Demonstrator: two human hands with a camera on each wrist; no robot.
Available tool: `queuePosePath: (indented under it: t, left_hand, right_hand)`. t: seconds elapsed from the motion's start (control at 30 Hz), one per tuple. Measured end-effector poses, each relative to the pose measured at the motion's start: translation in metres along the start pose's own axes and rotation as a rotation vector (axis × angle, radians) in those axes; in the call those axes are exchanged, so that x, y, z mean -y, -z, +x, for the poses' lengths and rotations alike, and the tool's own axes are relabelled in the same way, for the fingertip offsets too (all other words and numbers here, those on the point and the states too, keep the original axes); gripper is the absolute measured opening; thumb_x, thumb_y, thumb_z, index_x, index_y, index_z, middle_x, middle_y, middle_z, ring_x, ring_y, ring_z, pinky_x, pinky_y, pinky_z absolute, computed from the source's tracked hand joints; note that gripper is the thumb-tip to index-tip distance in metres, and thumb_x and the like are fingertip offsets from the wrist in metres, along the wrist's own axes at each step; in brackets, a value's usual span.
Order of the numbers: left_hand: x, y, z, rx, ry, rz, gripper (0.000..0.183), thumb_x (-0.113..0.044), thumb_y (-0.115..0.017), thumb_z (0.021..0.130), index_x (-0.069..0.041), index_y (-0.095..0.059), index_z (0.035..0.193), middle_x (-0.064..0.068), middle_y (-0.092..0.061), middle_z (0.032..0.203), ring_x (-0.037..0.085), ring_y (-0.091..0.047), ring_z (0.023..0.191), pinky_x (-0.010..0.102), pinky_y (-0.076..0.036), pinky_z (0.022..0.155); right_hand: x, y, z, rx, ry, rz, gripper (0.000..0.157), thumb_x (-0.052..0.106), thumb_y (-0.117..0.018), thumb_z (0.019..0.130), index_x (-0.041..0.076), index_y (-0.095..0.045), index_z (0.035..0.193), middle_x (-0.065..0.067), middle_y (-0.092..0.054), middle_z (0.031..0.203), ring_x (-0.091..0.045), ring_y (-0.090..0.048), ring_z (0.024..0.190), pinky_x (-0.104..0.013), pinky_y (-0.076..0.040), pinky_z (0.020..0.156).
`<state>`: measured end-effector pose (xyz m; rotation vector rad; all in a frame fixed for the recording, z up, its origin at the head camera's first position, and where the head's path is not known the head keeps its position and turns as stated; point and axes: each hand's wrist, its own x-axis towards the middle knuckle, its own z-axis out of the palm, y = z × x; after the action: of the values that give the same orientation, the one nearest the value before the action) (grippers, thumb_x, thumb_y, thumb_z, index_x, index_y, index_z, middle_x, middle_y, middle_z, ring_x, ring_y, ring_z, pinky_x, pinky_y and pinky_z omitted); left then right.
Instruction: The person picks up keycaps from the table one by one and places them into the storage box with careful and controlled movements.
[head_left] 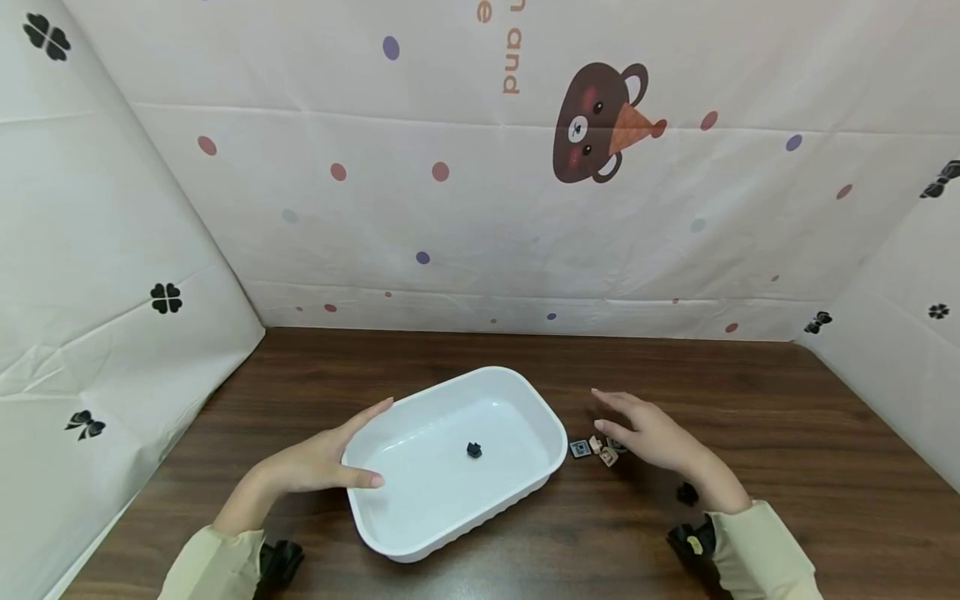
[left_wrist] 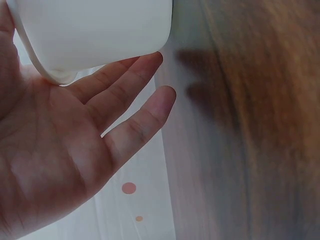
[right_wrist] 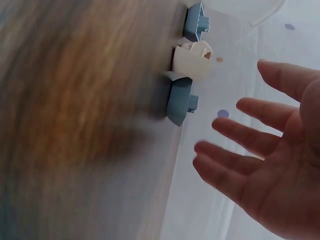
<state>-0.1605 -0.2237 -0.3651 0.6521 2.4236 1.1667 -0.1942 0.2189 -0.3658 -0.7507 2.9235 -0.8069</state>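
Note:
A white plastic tray sits at an angle on the table, with a small dark piece lying on its floor. My left hand grips the tray's left end, thumb over the rim and the other fingers outside; the left wrist view shows those fingers below the white wall. Just right of the tray lie several small keycaps, among them a blue-grey one and a cream one with inner parts showing. Over this group hovers my right hand, fingers spread and holding nothing; it partly hides the keycaps in the head view.
The dark wooden table meets a white printed sheet at the back, and similar sheets stand on both sides. Near the right wrist a small black thing lies on the table. Black bands show at both cuffs.

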Motion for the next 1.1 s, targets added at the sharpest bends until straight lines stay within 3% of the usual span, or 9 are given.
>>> queuePosePath:
  t: [0.37,0.63,0.87,1.1]
  left_hand:
    - [0.003,-0.002,0.001,-0.007,0.014,-0.019,0.093,-0.034,-0.07,0.078,-0.019,-0.01,0.147,0.02,-0.023,0.145,0.037,-0.037,0.122,0.055,-0.034,0.092]
    - [0.003,-0.001,0.002,-0.002,0.012,-0.026,0.093,-0.033,-0.071,0.079,-0.018,-0.009,0.147,0.021,-0.023,0.145,0.035,-0.039,0.12,0.053,-0.036,0.091]
    - [0.001,0.0,0.001,0.004,-0.003,-0.027,0.093,-0.029,-0.07,0.079,-0.017,-0.009,0.147,0.022,-0.021,0.146,0.038,-0.037,0.122,0.056,-0.034,0.091]
    - [0.0,0.0,0.0,0.006,-0.017,-0.032,0.093,-0.028,-0.071,0.079,-0.017,-0.009,0.147,0.022,-0.022,0.145,0.037,-0.038,0.122,0.055,-0.034,0.091]
  right_hand:
    - [-0.021,0.005,0.002,0.08,-0.035,0.179,0.046,0.027,-0.055,0.091,-0.004,-0.05,0.126,-0.023,-0.052,0.124,-0.038,-0.047,0.114,-0.05,-0.04,0.088]
    - [-0.029,0.006,0.0,0.155,-0.056,0.357,0.045,0.021,-0.058,0.09,-0.007,-0.051,0.124,-0.025,-0.053,0.121,-0.025,-0.053,0.104,-0.024,-0.046,0.075]
    - [-0.031,0.006,0.0,0.179,-0.093,0.481,0.047,0.016,-0.063,0.086,-0.011,-0.05,0.122,-0.026,-0.054,0.119,-0.01,-0.057,0.093,-0.024,-0.047,0.07]
    - [-0.035,0.003,0.0,0.176,-0.095,0.474,0.043,0.012,-0.067,0.082,-0.011,-0.055,0.117,-0.024,-0.06,0.112,-0.022,-0.059,0.096,-0.024,-0.047,0.069]
